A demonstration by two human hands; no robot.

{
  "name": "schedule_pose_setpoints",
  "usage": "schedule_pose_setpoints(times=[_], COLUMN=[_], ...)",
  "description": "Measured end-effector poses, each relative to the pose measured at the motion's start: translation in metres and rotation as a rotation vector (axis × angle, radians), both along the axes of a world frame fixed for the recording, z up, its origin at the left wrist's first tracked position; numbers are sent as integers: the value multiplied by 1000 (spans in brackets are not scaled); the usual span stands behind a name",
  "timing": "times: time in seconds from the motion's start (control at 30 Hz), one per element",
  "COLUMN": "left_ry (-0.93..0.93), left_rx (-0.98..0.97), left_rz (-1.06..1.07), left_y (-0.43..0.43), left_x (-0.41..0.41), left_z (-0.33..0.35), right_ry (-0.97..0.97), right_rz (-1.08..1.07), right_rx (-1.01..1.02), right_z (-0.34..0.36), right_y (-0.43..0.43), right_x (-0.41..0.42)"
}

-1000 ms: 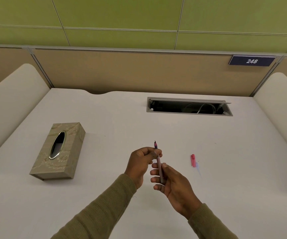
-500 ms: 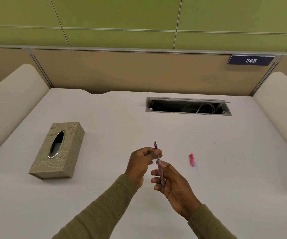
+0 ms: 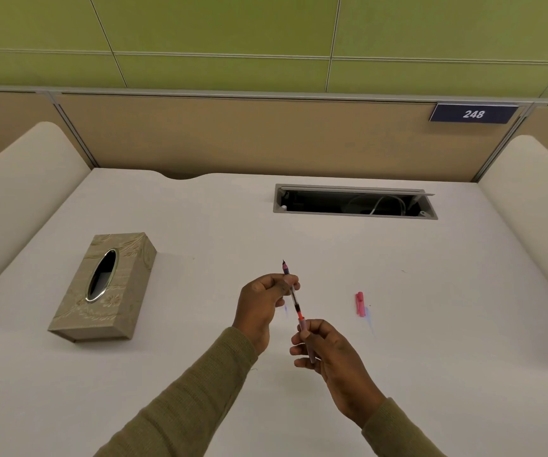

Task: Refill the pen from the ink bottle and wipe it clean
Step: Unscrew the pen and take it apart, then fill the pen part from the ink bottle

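Observation:
A thin fountain pen is held above the white desk, nib pointing away from me. My left hand pinches the pen's front section just below the dark nib. A clear converter with a red end shows bare between my hands. My right hand grips the mauve pen barrel, drawn back off the front part. A pink pen cap lies on the desk to the right. No ink bottle is in view.
A beige tissue box with an oval opening sits at the left. An open cable slot is set in the desk's far side. Padded cream dividers flank both sides, with a tan partition behind.
My right hand has slid the barrel back toward me, off the front section, baring the converter. The left hand has stayed put.

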State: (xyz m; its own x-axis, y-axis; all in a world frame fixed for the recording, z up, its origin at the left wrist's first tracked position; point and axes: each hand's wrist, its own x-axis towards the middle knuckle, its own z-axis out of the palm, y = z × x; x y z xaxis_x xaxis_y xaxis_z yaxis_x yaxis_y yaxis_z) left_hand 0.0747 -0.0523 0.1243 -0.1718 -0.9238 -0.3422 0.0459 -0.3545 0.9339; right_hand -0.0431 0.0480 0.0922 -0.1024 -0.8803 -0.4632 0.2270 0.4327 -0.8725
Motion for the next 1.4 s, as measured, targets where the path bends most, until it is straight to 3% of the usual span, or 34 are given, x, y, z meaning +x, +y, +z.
schedule_pose_setpoints(times=[0.23, 0.4, 0.57, 0.73, 1.1, 1.4], left_ry=[34, 29, 20, 7, -24, -19], left_rx=[23, 32, 52, 54, 73, 81], left_rz=[66, 58, 46, 44, 44, 55], left_y=[-5, -1, 9, 18, 31, 34], left_x=[-4, -6, -9, -12, -18, -26], left_z=[-2, -8, -13, -16, -22, -22], right_ry=[178, 513, 795, 965, 1027, 913], right_rz=[-45, -232, -345, -292, -213, -279], right_rx=[-14, -57, 46, 179, 116, 95], right_z=[-13, -37, -69, -100, -99, -100], right_y=[7, 4, -9, -22, -43, -36], right_x=[-16, -51, -102, -138, -147, -154])
